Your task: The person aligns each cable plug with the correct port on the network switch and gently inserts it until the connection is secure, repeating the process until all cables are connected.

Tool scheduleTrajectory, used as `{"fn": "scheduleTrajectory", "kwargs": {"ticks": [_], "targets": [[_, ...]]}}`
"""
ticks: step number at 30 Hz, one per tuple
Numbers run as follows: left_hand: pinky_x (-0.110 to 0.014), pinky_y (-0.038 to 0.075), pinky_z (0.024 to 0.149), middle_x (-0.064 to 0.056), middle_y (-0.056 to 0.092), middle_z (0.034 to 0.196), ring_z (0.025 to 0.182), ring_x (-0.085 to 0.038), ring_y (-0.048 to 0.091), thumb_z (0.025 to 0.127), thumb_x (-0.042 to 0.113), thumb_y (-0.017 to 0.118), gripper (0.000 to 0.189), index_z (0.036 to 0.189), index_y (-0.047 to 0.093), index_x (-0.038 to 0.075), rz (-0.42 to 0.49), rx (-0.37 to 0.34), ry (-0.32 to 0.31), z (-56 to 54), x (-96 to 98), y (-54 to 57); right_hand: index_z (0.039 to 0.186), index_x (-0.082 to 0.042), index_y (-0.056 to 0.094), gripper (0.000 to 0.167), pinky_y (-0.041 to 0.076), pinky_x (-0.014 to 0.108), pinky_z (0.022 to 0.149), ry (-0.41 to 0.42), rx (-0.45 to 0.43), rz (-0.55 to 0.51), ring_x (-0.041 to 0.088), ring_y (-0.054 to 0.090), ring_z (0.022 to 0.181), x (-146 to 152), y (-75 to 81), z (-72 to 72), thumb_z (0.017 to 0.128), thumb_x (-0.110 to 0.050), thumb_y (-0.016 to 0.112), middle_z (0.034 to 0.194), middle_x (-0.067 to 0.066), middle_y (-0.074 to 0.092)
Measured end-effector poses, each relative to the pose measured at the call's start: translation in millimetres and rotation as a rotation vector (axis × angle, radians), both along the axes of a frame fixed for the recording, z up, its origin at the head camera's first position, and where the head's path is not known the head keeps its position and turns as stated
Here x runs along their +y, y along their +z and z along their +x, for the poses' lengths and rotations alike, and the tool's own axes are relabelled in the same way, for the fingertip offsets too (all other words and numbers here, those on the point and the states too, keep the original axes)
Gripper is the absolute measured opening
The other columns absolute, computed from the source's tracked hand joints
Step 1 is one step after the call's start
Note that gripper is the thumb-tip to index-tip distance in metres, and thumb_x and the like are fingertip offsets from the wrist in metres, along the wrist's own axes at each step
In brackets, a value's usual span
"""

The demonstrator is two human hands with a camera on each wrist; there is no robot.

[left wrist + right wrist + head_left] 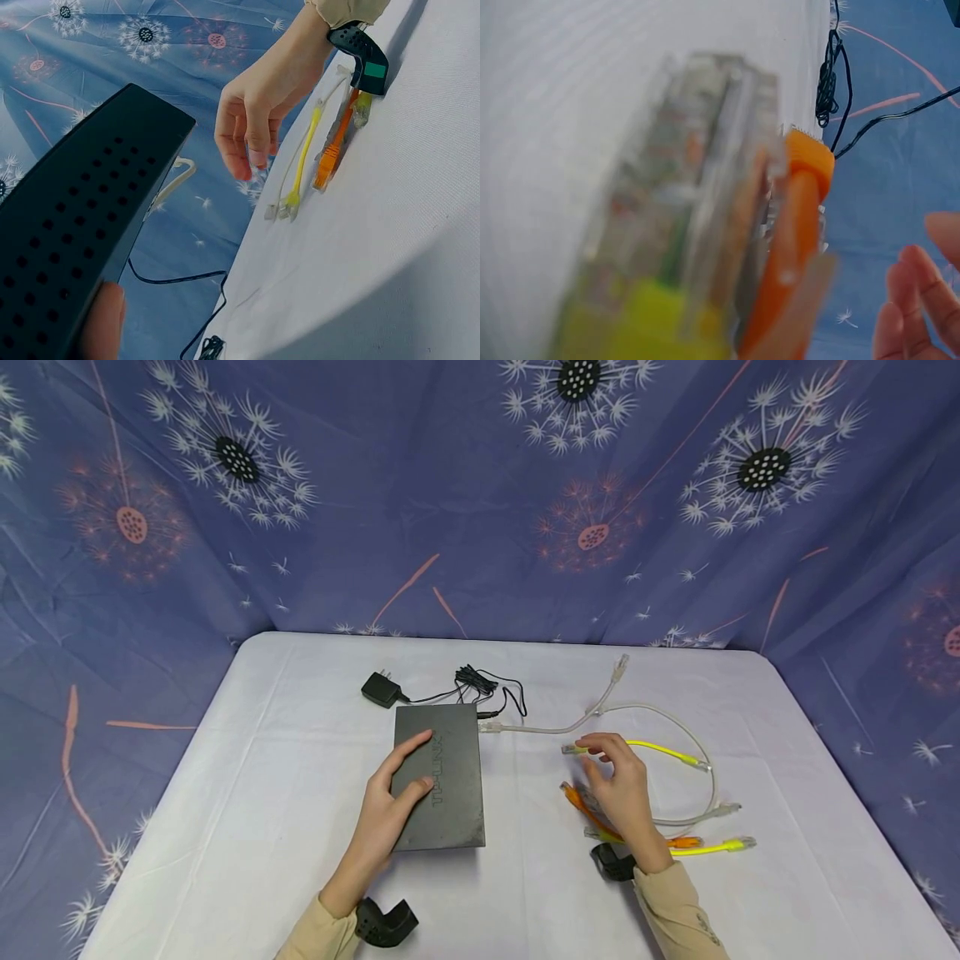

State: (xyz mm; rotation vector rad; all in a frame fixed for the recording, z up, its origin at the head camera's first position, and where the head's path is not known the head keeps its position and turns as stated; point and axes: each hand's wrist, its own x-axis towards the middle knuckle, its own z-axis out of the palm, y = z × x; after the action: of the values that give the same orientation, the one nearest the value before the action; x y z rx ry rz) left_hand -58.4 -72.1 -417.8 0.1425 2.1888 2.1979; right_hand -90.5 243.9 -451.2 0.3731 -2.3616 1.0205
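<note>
My left hand [382,814] grips a black TP-Link network switch [459,747], its thumb and a finger spread over the top face. Rows of vent holes show on the switch's side [75,199] in the left wrist view. A grey network cable [536,730] has its plug at the switch's right side. Over the loose cables hovers my right hand [621,781], fingers loosely curled and holding nothing. Beneath it lies a short yellow network cable [660,747]. Close by the right wrist are an orange cable [579,803] and another yellow cable [712,849].
Behind the switch lies a black power adapter [383,690] with a bundled cord [476,680], whose plug reaches the switch. Another grey cable [697,743] loops across the right half of the white-covered table [285,760]. A flowered blue curtain [450,485] hangs behind the table.
</note>
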Motion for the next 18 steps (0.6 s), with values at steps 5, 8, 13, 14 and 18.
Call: {"fn": "scheduleTrajectory", "kwargs": {"ticks": [5,8,13,14,18], "targets": [[-0.046,0.027,0.099,0.005,0.04,0.144,0.13,-0.021,0.034,0.087,0.001,0.056,0.057,0.137,0.053,0.028,0.001,-0.002,-0.001,0.0,-0.2,-0.1,0.098,-0.002,0.069,0.03,0.046,0.025,0.069,-0.009,-0.059,0.022,0.024,0.061,0.082,1.6,-1.8,0.4,0.073,0.015,0.071,0.1,0.01,0.063],[-0.046,0.028,0.097,0.005,0.04,0.144,0.129,-0.021,0.035,0.087,0.001,0.056,0.057,0.136,0.053,0.029,-0.002,-0.003,-0.002,0.1,-0.4,-0.4,0.1,-0.001,0.068,0.031,0.049,0.031,0.069,-0.006,-0.078,0.033,0.024,0.061,0.082,3.1,-3.3,-0.2,0.073,0.014,0.072,0.102,0.011,0.063],[-0.046,0.028,0.098,0.005,0.041,0.144,0.129,-0.021,0.035,0.087,0.001,0.056,0.056,0.136,0.053,0.029,-0.001,-0.004,-0.003,0.2,-0.2,-1.0,0.103,0.0,0.067,0.032,0.05,0.042,0.068,-0.007,-0.126,0.044,0.025,0.061,0.081,4.8,-5.3,-0.9,0.074,0.013,0.072,0.104,0.013,0.063],[-0.046,0.028,0.098,0.005,0.041,0.144,0.129,-0.021,0.035,0.087,0.001,0.057,0.056,0.136,0.053,0.029,0.0,-0.004,-0.003,0.2,-0.2,-1.1,0.103,0.001,0.067,0.032,0.05,0.043,0.068,-0.008,-0.138,0.045,0.026,0.061,0.081,4.8,-5.3,-0.8,0.074,0.012,0.072,0.105,0.014,0.063],[-0.045,0.029,0.097,0.006,0.042,0.143,0.127,-0.02,0.037,0.087,0.001,0.057,0.056,0.135,0.054,0.029,0.001,-0.004,-0.002,0.3,-0.1,-1.3,0.106,0.001,0.066,0.033,0.05,0.046,0.07,-0.014,-0.193,0.053,0.027,0.061,0.081,5.0,-4.9,-0.1,0.076,0.011,0.072,0.107,0.015,0.061]]}}
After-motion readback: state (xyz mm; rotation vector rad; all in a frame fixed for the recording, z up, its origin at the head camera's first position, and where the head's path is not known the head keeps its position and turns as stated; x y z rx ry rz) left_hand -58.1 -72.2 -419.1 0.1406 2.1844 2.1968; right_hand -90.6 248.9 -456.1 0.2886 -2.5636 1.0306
